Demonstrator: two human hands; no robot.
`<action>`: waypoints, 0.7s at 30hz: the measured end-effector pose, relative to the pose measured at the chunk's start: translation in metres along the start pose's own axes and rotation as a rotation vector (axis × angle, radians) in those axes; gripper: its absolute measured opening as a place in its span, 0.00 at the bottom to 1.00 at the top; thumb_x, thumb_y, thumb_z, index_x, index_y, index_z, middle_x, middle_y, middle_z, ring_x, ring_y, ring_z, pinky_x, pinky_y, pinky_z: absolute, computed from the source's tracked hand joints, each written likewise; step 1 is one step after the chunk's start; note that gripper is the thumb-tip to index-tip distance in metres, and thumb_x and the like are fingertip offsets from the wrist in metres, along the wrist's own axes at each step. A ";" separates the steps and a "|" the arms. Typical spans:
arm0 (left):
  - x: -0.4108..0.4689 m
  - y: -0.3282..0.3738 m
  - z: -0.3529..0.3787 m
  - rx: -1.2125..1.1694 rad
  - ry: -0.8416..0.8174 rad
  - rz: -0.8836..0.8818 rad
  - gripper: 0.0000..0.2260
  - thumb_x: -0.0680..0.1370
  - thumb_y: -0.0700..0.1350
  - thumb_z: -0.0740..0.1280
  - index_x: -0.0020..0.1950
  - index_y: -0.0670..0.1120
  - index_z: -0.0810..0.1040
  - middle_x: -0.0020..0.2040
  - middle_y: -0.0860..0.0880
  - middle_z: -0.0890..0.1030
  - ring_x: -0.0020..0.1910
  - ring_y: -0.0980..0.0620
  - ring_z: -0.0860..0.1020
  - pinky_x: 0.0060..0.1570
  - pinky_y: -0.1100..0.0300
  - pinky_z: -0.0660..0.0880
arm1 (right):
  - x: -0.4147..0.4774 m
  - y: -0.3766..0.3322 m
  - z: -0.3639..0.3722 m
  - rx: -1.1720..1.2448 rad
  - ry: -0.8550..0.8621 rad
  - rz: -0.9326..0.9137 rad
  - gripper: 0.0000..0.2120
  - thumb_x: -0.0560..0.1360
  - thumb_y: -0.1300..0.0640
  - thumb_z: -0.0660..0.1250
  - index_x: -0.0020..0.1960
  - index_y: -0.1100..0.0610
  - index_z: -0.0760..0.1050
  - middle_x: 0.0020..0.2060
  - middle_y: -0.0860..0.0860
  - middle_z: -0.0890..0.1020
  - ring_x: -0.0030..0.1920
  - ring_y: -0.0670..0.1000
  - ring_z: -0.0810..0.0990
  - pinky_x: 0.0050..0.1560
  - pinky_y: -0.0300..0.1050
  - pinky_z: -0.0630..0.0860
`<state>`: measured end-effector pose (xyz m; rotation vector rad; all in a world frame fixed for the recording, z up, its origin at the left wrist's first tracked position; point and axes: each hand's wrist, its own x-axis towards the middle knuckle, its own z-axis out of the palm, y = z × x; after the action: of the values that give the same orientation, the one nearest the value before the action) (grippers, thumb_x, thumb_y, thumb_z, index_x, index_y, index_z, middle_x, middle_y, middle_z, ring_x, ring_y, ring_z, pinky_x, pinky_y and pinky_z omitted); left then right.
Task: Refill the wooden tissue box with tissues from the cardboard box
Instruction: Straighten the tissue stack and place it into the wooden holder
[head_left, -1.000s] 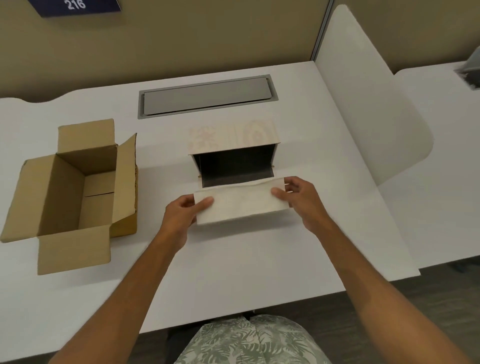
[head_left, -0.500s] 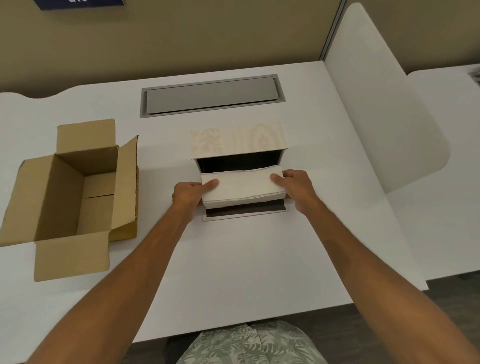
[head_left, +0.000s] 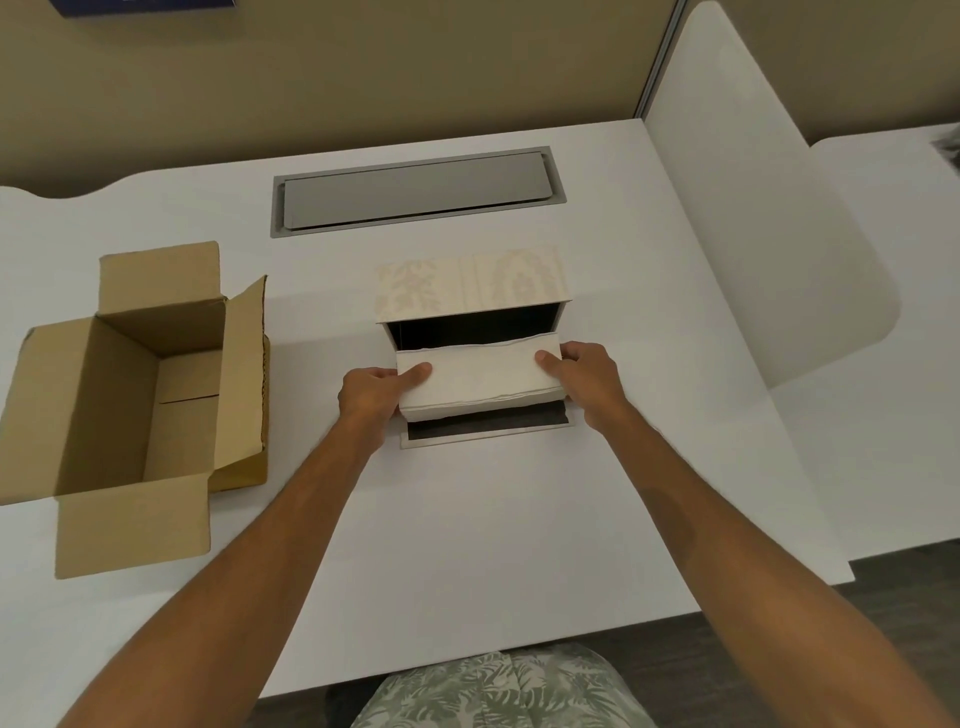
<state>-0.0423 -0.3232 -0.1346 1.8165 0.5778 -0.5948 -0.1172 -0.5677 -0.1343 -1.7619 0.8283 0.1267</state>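
Observation:
A pale wooden tissue box (head_left: 470, 283) lies on its side at the middle of the white desk, its dark open side facing me. Its loose panel (head_left: 488, 431) lies flat on the desk just in front of it. A white stack of tissues (head_left: 480, 376) sits at the box's opening, above that panel. My left hand (head_left: 376, 392) grips the stack's left end and my right hand (head_left: 584, 376) grips its right end, thumbs on top. The cardboard box (head_left: 130, 400) stands open at the left; no tissues show in the part of its inside that I see.
A grey cable hatch (head_left: 415, 189) is set into the desk behind the tissue box. A white divider panel (head_left: 769, 208) rises along the desk's right side. The desk's front edge (head_left: 519, 660) runs close to my body.
Both hands carried the tissue stack away from me, from the desk in front of the panel up to the wooden box's opening. In the last half second it barely moved.

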 end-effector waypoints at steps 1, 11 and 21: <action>0.000 0.000 0.001 0.016 0.012 0.004 0.32 0.66 0.55 0.80 0.64 0.40 0.76 0.60 0.43 0.80 0.57 0.42 0.79 0.57 0.50 0.78 | 0.000 0.000 0.001 -0.011 0.005 0.000 0.15 0.78 0.51 0.69 0.59 0.60 0.79 0.50 0.53 0.81 0.49 0.51 0.78 0.47 0.44 0.74; -0.055 -0.017 0.023 0.805 0.341 0.871 0.23 0.79 0.56 0.65 0.67 0.41 0.71 0.65 0.40 0.74 0.62 0.41 0.73 0.62 0.46 0.72 | -0.001 0.000 0.000 -0.076 0.038 -0.036 0.14 0.77 0.50 0.70 0.53 0.62 0.82 0.45 0.52 0.82 0.41 0.46 0.78 0.38 0.35 0.71; -0.075 -0.036 0.057 1.329 -0.068 0.880 0.33 0.79 0.68 0.49 0.81 0.54 0.49 0.82 0.45 0.51 0.80 0.42 0.48 0.77 0.43 0.44 | -0.007 -0.028 -0.018 -0.125 0.306 -0.268 0.20 0.78 0.57 0.69 0.68 0.58 0.75 0.63 0.55 0.76 0.61 0.54 0.78 0.56 0.39 0.72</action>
<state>-0.1286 -0.3745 -0.1282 2.9170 -0.9190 -0.3985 -0.1116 -0.5768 -0.1025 -2.0239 0.8043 -0.2809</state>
